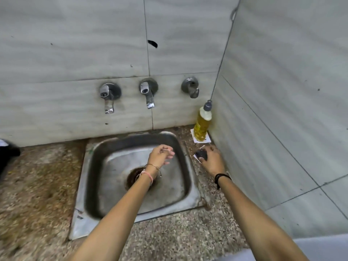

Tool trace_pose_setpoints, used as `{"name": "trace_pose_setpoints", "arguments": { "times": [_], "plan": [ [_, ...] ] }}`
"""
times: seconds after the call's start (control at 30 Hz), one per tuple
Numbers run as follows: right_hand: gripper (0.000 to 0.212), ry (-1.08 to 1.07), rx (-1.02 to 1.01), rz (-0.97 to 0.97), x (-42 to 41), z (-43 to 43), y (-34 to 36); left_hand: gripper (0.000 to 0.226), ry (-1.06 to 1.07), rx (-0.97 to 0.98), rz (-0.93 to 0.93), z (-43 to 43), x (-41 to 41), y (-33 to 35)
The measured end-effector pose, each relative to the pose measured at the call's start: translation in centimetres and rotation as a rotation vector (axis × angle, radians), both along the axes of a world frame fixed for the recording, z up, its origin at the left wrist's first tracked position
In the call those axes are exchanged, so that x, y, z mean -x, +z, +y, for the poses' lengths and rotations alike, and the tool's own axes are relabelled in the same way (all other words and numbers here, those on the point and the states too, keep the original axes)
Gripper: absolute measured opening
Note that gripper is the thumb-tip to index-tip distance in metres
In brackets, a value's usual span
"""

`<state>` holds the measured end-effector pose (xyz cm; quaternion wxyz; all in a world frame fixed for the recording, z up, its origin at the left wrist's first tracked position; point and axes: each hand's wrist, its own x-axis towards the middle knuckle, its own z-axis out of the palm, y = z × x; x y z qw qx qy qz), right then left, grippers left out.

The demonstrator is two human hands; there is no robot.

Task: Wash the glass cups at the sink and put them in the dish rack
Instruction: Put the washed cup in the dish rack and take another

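Centre frame: steel sink, basin dry-looking and holding no ware. No glass cups can be made out anywhere in view, and the dish rack is not in view either.

Left hand hangs over the basin with fingers loosely curled. A thin pale line crosses the fingertips; I cannot tell whether anything is held.

Right hand, right of the sink on the speckled counter, has fingers and thumb closed round a dark scrubber lying on a white card.

A bottle of yellow liquid, probably dish soap, stands in the corner above it. Three wall taps, the middle tap over the basin; no water is running. A dark blurred object sits at the left edge, unidentified.

Judgement: washing proper has not begun.

Risks:
- Lifting the scrubber may drag the card into the sink, toward the open drain.
- The bottle stands near the right hand; a careless sweep could topple it.
- Wet, soapy glass over a hard steel basin is liable to slip and chip.
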<state>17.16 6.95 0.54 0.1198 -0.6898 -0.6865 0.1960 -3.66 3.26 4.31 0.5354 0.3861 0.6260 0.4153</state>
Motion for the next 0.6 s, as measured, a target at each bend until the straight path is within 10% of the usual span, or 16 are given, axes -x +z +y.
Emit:
{"name": "trace_pose_setpoints", "arguments": {
  "times": [0.6],
  "plan": [
    [0.05,0.03,0.03,-0.11,-1.1,-0.3,-1.4,0.019,-0.051,0.185,-0.045,0.1,-0.3,-3.4]
  ]
}}
